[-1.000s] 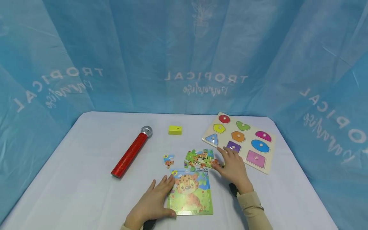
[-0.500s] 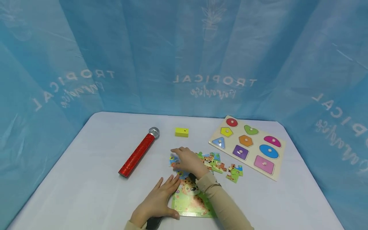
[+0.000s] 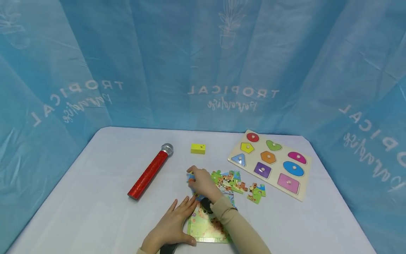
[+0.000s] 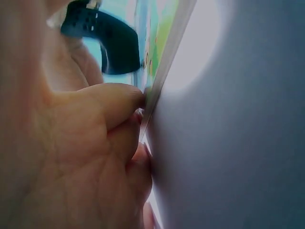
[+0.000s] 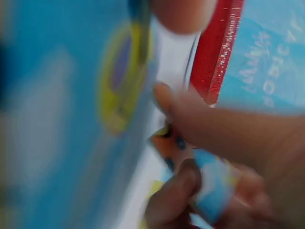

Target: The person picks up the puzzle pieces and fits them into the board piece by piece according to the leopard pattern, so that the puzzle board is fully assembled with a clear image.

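Note:
My left hand (image 3: pixel 174 222) lies with fingers spread along the left side of the picture puzzle board (image 3: pixel 206 233), which shows a spotted cub. Its thumb is by the board's lower left corner. In the left wrist view the fingertips meet the board's edge (image 4: pixel 167 57). My right hand (image 3: pixel 203 181) reaches across the board's upper part and pinches a puzzle piece (image 5: pixel 209 181) between thumb and fingers. The sleeve and wrist hide part of the board. Right of that hand lies a group of joined puzzle pieces (image 3: pixel 228 181); a smaller cluster (image 3: pixel 256 193) sits beside it.
A red toy microphone (image 3: pixel 149 173) lies to the left on the white table (image 3: pixel 95 211). A yellow block (image 3: pixel 198 149) stands farther back. At the back right is a shape board (image 3: pixel 279 160) with colored knobbed pieces. Blue cloth (image 3: pixel 165 70) hangs behind the table.
My right hand has moved left from the joined pieces, over the board to the lone puzzle piece, and has taken hold of it. The left hand stays at the board's side.

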Motion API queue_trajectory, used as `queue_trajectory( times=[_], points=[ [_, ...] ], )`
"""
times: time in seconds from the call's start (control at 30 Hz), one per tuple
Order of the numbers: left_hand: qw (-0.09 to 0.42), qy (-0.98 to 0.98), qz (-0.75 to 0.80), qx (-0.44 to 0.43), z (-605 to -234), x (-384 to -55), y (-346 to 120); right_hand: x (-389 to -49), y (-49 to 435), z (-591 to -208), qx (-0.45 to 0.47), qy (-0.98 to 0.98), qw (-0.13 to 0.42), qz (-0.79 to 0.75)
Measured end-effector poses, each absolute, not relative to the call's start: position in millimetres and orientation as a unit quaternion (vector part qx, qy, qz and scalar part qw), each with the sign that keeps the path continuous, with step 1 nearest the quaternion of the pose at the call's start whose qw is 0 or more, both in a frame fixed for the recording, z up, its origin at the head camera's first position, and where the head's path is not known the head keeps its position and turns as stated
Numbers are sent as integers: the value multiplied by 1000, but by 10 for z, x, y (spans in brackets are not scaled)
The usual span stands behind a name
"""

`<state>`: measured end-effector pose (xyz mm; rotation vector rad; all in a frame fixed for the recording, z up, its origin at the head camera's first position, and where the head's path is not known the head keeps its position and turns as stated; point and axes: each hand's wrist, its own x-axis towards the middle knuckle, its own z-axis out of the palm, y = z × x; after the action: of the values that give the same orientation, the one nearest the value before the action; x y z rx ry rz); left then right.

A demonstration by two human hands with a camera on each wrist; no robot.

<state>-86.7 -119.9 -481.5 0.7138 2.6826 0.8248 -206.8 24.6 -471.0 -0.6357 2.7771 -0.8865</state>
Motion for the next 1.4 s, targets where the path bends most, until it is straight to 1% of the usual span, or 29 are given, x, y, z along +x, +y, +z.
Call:
queue_trajectory(
  times=[0.13, 0.27, 0.37, 0.47, 0.63, 0.73, 0.87, 1.03, 1.13, 1.23, 1.3, 1.33, 1.4],
  points=[
    [119, 922, 279, 239, -4833, -876, -1218, -2064, 471, -4648, -207, 898, 107, -374],
    [111, 927, 275, 229, -4835, -875, -1249, -2001, 730, -4561, -223, 882, 148, -389],
    [112, 929, 273, 225, -4844, -867, -1265, -1926, 871, -4608, -225, 868, 181, -405],
    [113, 930, 271, 222, -4859, -856, -1265, -1864, 909, -4692, -218, 863, 186, -416],
    [113, 927, 281, 220, -4851, -844, -1229, -1797, 810, -4744, -227, 886, 152, -374],
    [117, 924, 287, 222, -4832, -846, -1204, -1781, 745, -4765, -229, 896, 144, -353],
    [125, 922, 289, 224, -4816, -851, -1195, -1795, 704, -4786, -205, 907, 134, -343],
    [117, 924, 282, 228, -4818, -867, -1194, -1839, 742, -4781, -212, 904, 116, -352],
    [114, 924, 282, 231, -4814, -875, -1178, -1863, 810, -4754, -212, 900, 83, -372],
    [116, 925, 278, 232, -4808, -870, -1163, -1882, 900, -4732, -191, 908, 23, -373],
    [118, 926, 277, 229, -4804, -862, -1161, -1900, 961, -4735, -172, 921, -7, -349],
    [117, 926, 276, 228, -4804, -858, -1161, -1912, 990, -4744, -167, 927, -12, -335],
    [116, 927, 276, 225, -4806, -854, -1164, -1938, 1043, -4771, -160, 937, -1, -309]
  ],
)
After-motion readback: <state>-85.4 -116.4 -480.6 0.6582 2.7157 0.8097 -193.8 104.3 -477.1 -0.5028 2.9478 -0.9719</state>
